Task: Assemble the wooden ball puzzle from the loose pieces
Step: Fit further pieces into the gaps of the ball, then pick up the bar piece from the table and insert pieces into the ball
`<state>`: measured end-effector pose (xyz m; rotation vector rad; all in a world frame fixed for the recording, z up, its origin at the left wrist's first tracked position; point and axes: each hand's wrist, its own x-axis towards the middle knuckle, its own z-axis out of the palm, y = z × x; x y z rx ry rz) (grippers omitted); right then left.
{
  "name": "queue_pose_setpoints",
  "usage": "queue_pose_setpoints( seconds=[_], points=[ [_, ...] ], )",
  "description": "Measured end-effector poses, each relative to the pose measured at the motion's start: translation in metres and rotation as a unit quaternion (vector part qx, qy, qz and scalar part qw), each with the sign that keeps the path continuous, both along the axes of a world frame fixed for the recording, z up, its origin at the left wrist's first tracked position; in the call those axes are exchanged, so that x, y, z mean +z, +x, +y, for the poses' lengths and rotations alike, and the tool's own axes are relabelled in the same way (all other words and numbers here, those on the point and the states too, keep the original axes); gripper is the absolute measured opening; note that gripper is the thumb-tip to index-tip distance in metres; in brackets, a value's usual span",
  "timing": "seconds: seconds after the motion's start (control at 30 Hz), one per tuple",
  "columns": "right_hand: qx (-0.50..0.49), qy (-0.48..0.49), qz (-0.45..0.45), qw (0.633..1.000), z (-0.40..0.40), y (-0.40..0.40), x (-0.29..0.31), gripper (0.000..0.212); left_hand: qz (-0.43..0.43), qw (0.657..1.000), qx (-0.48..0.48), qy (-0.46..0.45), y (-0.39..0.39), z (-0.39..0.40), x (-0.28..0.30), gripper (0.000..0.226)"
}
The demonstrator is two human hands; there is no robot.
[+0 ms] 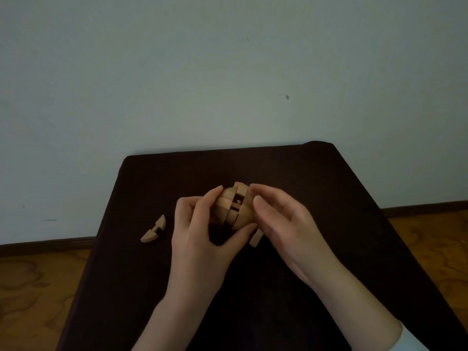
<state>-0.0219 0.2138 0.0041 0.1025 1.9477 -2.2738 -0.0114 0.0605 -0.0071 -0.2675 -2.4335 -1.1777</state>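
**Ball puzzle held between both hands**

Above the dark table (329,198), the left hand (200,229) and right hand (281,219) together clasp the part-built wooden ball (231,207). A loose curved piece (154,230) lies left; a small wooden block (255,238) sits beneath the right hand.

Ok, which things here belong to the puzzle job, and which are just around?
Part of the job:
- half-built ball, held by left hand and right hand
- curved loose piece on the table
- small straight piece under the right hand

Just there:
- dark table
- wall
- wooden floor
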Motion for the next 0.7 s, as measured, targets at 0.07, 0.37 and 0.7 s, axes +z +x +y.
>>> queue_pose_setpoints(
  seconds=[0.07,0.37,0.7],
  points=[
    [-0.039,0.011,-0.011,0.999,0.007,-0.005,-0.002,0.039,-0.004,1.000,0.009,-0.012,-0.001,-0.003,0.000,0.076],
    [-0.074,0.232,-0.013,0.970,0.031,-0.017,-0.010,0.028,-0.034,0.998,0.043,-0.025,-0.006,-0.015,0.004,0.078],
    [0.057,0.431,0.022,0.900,0.035,-0.018,-0.017,0.036,-0.046,0.995,0.084,0.002,-0.013,-0.031,0.007,0.077]
  ],
)
